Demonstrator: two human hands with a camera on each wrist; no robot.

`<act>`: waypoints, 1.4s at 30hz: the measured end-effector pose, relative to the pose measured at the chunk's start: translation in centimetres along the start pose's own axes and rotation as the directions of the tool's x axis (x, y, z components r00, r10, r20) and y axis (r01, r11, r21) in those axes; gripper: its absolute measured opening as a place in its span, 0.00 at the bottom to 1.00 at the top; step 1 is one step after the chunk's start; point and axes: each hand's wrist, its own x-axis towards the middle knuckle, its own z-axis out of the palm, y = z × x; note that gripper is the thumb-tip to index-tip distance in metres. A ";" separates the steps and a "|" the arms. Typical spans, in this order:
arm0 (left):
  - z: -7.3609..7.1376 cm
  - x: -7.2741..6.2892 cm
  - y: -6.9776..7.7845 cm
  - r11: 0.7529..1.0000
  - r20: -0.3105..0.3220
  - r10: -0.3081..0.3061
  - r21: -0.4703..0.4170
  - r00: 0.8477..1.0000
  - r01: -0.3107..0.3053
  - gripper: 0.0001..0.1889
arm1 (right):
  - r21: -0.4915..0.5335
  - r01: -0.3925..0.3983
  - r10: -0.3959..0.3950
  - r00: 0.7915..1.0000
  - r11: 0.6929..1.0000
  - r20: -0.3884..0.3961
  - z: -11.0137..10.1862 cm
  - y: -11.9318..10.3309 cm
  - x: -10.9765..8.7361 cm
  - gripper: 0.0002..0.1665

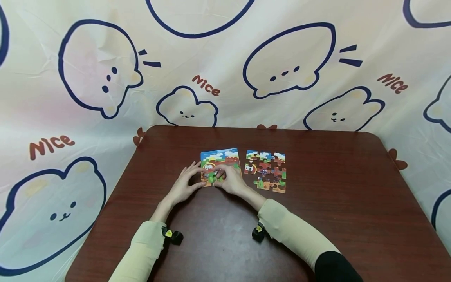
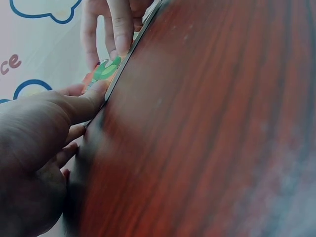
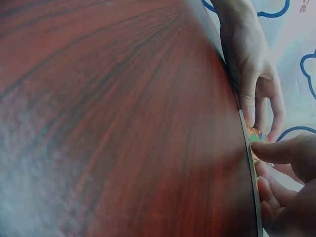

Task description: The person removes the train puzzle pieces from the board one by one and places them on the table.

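Note:
A small puzzle piece with green on orange [image 2: 104, 71] lies at the lower left of the colourful puzzle board [image 1: 221, 153]. My left hand [image 1: 184, 183] comes from the left, thumb and fingers bent around the piece at the board's lower left corner. From the other side my right hand [image 1: 230, 179] reaches over the lower part of the board, its thumb [image 3: 276, 151] and curled fingers holding the same piece. The fingertips hide much of the piece, and how it sits against the board cannot be told.
Right of the board lies a group of loosely spaced puzzle pieces [image 1: 279, 172], several in rows, with a gap at their lower left. All stand on a dark brown wooden table [image 1: 317, 219]. A white curtain with blue cartoon outlines [image 1: 225, 58] hangs behind the table.

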 end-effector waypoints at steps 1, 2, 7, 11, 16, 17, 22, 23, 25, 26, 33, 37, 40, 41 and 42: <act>0.0 0.0 0.0 1.000 -0.003 0.000 0.001 1.000 0.000 0.23 | -0.002 -0.001 0.001 1.000 1.000 0.000 0.0 0.1 0.0 0.24; 0.0 0.0 -0.1 1.000 -0.005 0.001 0.002 1.000 -0.001 0.24 | -0.005 -0.001 0.001 1.000 1.000 -0.003 0.1 0.1 0.1 0.24; 0.2 -0.1 -0.2 1.000 -0.020 -0.005 0.014 1.000 0.005 0.25 | -0.038 0.021 -0.021 1.000 0.999 -0.009 0.4 0.2 0.0 0.24; 0.2 -0.3 -0.2 1.000 -0.027 -0.008 0.016 1.000 0.008 0.25 | -0.043 0.019 -0.019 1.000 0.999 -0.007 0.5 -0.1 -0.2 0.23; 0.2 -0.3 -0.3 1.000 -0.039 0.011 0.012 0.999 -0.011 0.23 | -0.029 0.003 -0.003 1.000 1.000 -0.009 0.6 -0.2 -0.2 0.22; 0.2 -0.3 -0.4 1.000 -0.041 0.011 0.010 0.999 -0.011 0.22 | -0.030 0.004 -0.004 1.000 1.000 -0.006 0.6 -0.2 -0.1 0.22; 0.4 -0.2 -0.5 1.000 -0.047 -0.003 0.018 0.999 0.004 0.19 | -0.037 0.004 -0.004 1.000 0.999 0.004 0.6 0.0 -0.1 0.23; 0.4 -0.2 -0.5 1.000 -0.046 -0.006 0.020 0.999 0.007 0.19 | -0.038 0.003 -0.003 1.000 0.999 0.001 0.6 0.1 -0.1 0.23; 0.5 -0.1 -0.5 1.000 -0.043 -0.011 0.026 0.999 0.012 0.19 | -0.029 -0.002 0.002 1.000 1.000 -0.008 0.6 0.2 -0.2 0.22; 0.6 0.0 -0.5 0.999 -0.041 -0.012 0.029 0.999 0.013 0.19 | -0.018 -0.005 0.005 1.000 1.000 -0.014 0.5 0.2 -0.3 0.22; 0.8 0.3 -0.2 1.000 -0.015 -0.020 0.022 1.000 0.020 0.20 | 0.031 -0.008 0.010 0.999 0.999 -0.043 -0.2 0.7 -1.3 0.22; 0.7 0.1 -0.2 0.999 -0.026 -0.018 0.035 1.000 0.018 0.19 | 0.040 0.021 -0.018 0.998 0.999 -0.057 -1.0 0.9 -2.2 0.22; 0.5 0.0 -0.2 0.999 -0.037 -0.018 0.048 0.999 0.020 0.19 | 0.038 0.030 -0.027 0.997 0.999 -0.067 -2.0 1.1 -3.0 0.23; 0.6 0.0 -0.2 0.998 -0.038 -0.016 0.056 0.999 0.019 0.19 | 0.035 0.028 -0.026 0.997 0.999 -0.073 -2.3 1.2 -3.3 0.23; 0.6 0.0 -0.1 0.998 -0.039 -0.020 0.065 0.999 0.022 0.19 | 0.030 0.028 -0.026 0.996 0.999 -0.080 -2.7 1.4 -3.6 0.23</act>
